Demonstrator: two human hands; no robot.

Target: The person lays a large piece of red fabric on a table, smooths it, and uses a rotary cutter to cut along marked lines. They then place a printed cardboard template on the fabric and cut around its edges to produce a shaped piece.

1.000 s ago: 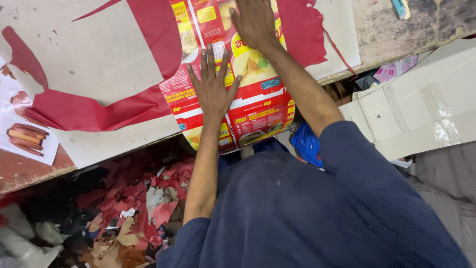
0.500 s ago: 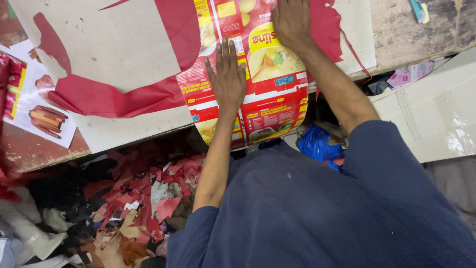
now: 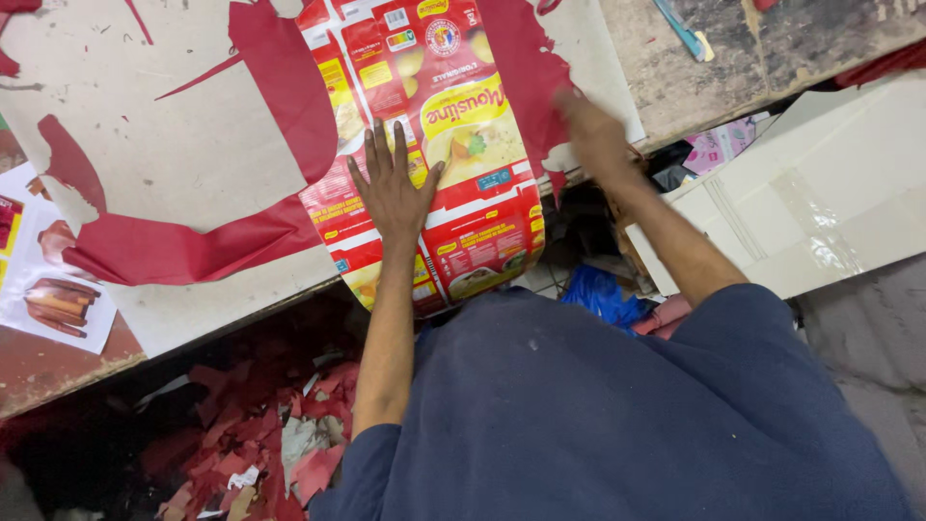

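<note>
Far left: a white printed sheet (image 3: 53,280) with a picture of brown food lies on the reddish table edge, apart from both hands. Next to it, a big pale board (image 3: 174,145) covers the table, with torn red paper strips (image 3: 183,253) stuck across it; one broad strip runs from lower left toward the centre. Below the table edge, red and white paper scraps (image 3: 260,434) are piled on the dark floor. Centre: a flattened red and yellow printed carton sheet (image 3: 434,145) lies on the board, its lower end hanging past the table edge. Left hand (image 3: 394,193) lies flat on the carton sheet, palm down, fingers spread and open, pressing, not gripping anything. Right hand (image 3: 590,130) is blurred, at the carton sheet's right edge over a red paper patch; fingers look loosely extended, holding nothing that shows, contact with the sheet cannot be told. Both arms are bare below dark blue sleeves (image 3: 617,415). Right of the arm: blue plastic bit (image 3: 598,292) under the table, then a white cardboard box (image 3: 810,203) with clear tape. Top right: worn wooden surface (image 3: 752,58).
</note>
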